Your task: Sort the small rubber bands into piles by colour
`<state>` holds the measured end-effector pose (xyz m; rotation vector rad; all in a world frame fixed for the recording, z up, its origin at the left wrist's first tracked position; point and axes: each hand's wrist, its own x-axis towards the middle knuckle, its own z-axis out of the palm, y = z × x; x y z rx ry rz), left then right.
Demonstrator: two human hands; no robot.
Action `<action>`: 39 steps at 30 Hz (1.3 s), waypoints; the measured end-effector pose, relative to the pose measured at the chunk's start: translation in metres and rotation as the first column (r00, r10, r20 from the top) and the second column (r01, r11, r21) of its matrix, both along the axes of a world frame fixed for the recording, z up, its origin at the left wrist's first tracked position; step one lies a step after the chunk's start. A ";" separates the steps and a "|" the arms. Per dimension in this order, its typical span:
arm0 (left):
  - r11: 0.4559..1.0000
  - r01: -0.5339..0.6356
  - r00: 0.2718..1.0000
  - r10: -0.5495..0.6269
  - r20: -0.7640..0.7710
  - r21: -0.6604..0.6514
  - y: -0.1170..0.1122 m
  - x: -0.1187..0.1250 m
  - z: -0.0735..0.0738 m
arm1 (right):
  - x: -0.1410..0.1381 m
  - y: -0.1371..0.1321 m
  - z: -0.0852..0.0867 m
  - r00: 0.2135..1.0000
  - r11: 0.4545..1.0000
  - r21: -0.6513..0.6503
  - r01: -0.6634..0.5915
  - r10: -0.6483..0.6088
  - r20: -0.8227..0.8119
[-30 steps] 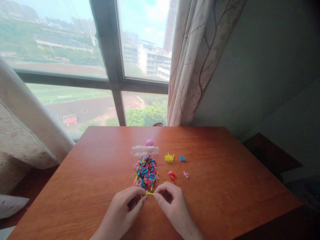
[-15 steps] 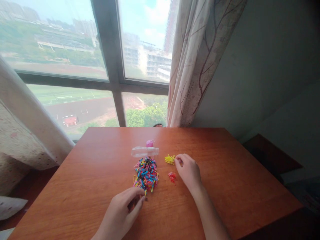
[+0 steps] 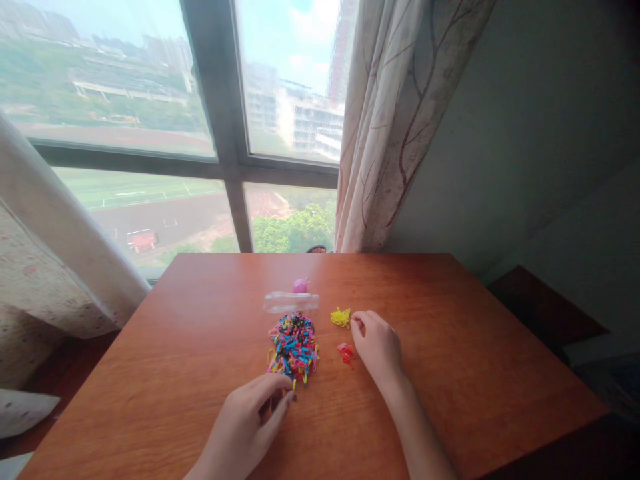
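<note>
A mixed pile of small coloured rubber bands (image 3: 294,347) lies on the wooden table. At its near edge is my left hand (image 3: 250,417), with a small gap between curled index finger and thumb; I see nothing held there. One tiny dark piece (image 3: 295,399) sits by the thumb tip. My right hand (image 3: 377,343) is pinched closed at the right edge of a small heap of yellow rubber bands (image 3: 341,317). What its fingertips hold, if anything, is too small to make out. A few red rubber bands (image 3: 345,354) lie just below the yellow heap, left of that hand.
Behind the mixed pile a clear plastic container (image 3: 291,303) lies on its side, with a pink object (image 3: 301,286) behind it. The table (image 3: 200,320) ends at a window (image 3: 165,213). Curtains (image 3: 385,133) hang at both sides.
</note>
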<state>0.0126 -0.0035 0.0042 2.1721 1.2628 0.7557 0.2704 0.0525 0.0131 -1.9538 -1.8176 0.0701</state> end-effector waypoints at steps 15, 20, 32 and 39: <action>0.990 0.132 0.864 -0.085 -0.496 0.059 0.086 0.080 0.069 | -0.061 -0.091 -0.024 0.834 0.963 0.082 -0.256 0.263 -0.485; 0.994 0.112 0.806 -0.094 -0.584 -0.004 0.115 0.105 0.057 | -0.060 -0.092 -0.028 0.811 0.958 0.102 -0.268 0.282 -0.512; 0.997 0.065 0.779 -0.074 -0.623 -0.038 0.124 0.112 0.048 | -0.060 -0.092 -0.026 0.824 0.955 0.097 -0.280 0.291 -0.486; 0.999 0.001 0.848 0.027 -0.529 0.052 0.103 0.081 0.066 | -0.060 -0.092 -0.026 0.830 0.955 0.105 -0.276 0.292 -0.475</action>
